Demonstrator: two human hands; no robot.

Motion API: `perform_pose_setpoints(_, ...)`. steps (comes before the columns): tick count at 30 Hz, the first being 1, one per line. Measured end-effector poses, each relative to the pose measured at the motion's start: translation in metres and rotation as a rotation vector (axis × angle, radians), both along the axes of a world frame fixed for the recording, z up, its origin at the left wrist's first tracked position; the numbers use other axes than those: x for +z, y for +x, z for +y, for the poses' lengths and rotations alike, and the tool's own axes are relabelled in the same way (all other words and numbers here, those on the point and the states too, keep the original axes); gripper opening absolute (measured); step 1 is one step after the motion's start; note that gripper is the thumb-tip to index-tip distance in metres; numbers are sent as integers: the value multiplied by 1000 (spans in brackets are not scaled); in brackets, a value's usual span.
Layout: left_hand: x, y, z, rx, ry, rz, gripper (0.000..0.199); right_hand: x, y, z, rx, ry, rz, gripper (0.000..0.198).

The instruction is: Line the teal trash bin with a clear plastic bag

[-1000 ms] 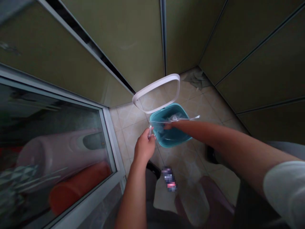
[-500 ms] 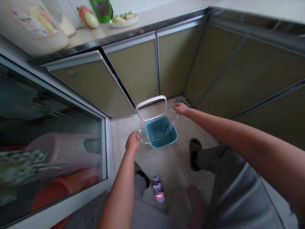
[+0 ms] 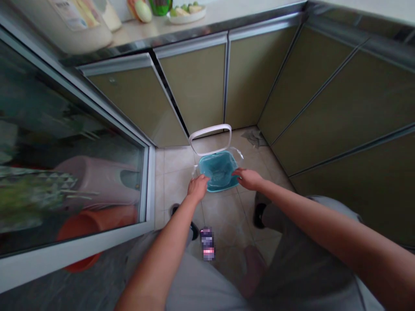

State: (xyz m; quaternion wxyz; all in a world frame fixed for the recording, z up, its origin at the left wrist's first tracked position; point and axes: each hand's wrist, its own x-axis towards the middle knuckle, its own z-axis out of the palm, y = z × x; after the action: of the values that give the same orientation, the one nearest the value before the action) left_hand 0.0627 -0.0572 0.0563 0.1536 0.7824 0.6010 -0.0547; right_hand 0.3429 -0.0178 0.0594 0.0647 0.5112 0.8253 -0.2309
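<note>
On my head feed, the teal bin stands on the floor between my hands, clear plastic bag inside. My left hand meets its near-left rim, my right hand its right; neither is clearly nearer. Whether the fingers pinch film, I can't tell.

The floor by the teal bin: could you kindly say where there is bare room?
Bare tiles lie between the door frame and the left hand, and in front of the bin, between the feet. The bin's mouth is crowded: clear bag, left hand, right hand.
</note>
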Motion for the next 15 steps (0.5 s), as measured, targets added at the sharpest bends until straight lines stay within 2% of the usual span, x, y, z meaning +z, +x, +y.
perform_pose_setpoints(6, -25, 1, 10, 19, -128, 92, 36, -27, -2, 25, 122, -11, -101, 60)
perform_pose_setpoints(11, -32, 0, 18, 34, -154, 92, 29, -35, 5, 44, 41, -40, -116, 52)
perform_pose_setpoints(15, -32, -3, 20, 52, -150, 96, 24, -32, 11, 53, -39, -62, -109, 38)
